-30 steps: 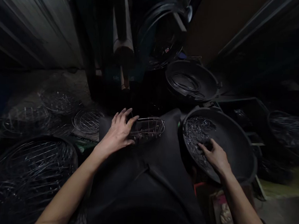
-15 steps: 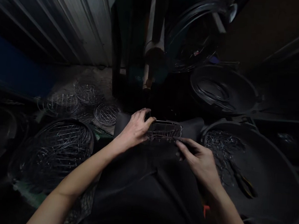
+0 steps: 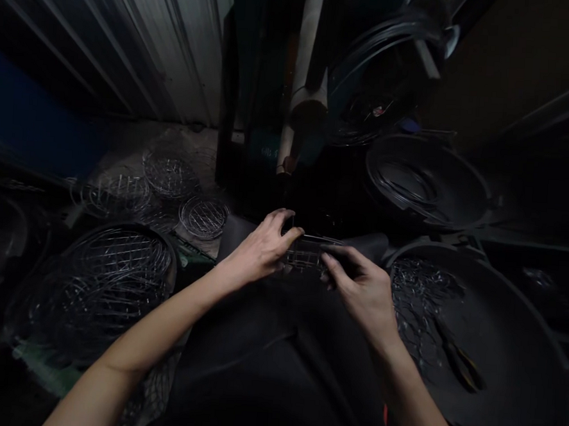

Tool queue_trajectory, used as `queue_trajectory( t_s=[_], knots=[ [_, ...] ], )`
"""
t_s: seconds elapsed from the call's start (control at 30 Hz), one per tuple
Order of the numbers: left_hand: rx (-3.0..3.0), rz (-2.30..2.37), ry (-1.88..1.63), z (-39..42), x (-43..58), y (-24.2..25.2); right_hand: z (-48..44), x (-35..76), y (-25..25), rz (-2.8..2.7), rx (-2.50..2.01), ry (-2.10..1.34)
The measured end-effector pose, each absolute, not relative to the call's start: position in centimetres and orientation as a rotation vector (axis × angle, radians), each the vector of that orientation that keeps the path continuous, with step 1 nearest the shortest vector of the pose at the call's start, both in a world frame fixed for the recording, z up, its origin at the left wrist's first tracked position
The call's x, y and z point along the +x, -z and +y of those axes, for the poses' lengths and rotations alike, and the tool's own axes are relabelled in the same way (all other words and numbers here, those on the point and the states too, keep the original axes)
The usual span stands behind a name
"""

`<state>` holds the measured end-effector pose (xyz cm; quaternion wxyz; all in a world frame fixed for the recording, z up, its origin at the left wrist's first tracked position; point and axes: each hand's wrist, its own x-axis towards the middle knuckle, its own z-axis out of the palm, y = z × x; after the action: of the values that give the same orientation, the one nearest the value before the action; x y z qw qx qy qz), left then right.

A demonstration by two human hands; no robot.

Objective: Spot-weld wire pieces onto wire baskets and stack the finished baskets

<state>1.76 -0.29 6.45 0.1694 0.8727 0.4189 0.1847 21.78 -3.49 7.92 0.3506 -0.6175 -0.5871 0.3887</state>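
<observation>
A small oval wire basket (image 3: 307, 253) rests on the dark cloth over my lap. My left hand (image 3: 260, 250) grips its left end, fingers curled over the rim. From the right, my right hand (image 3: 360, 285) closes its fingers on the basket's other end. Most of the basket is hidden between the two hands. Just right of my right hand stands a big dark pan (image 3: 509, 329) holding a heap of small wire pieces (image 3: 417, 285) and a pair of pliers (image 3: 459, 358).
Round wire grids (image 3: 118, 260) fill a basin at my left, with smaller wire baskets (image 3: 171, 174) on the floor behind. A second dark pan (image 3: 426, 177) holding wire rings sits at the back right. Corrugated metal wall (image 3: 169, 45) and a post (image 3: 301, 92) stand ahead.
My right hand left the pan of wire pieces and came across to the basket, closing on its right end. The left hand kept its grip. The view shifted leftward.
</observation>
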Motion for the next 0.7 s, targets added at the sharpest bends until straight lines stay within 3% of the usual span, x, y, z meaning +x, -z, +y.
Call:
queue_trajectory(
  t_s=[0.13,0.4,0.7],
  knots=[
    [2.509,1.263,-0.565,0.4,1.3,-7.6,-2.8,20.9,-8.9,-1.412,-1.547,-1.177],
    [2.556,1.318,-0.672,2.1,0.3,-8.3,0.3,18.8,-8.3,-1.392,-1.515,-1.140],
    [2.432,1.381,-0.605,0.7,-2.1,-8.1,-3.8,23.1,-8.3,-1.612,-1.632,-1.303]
  ],
)
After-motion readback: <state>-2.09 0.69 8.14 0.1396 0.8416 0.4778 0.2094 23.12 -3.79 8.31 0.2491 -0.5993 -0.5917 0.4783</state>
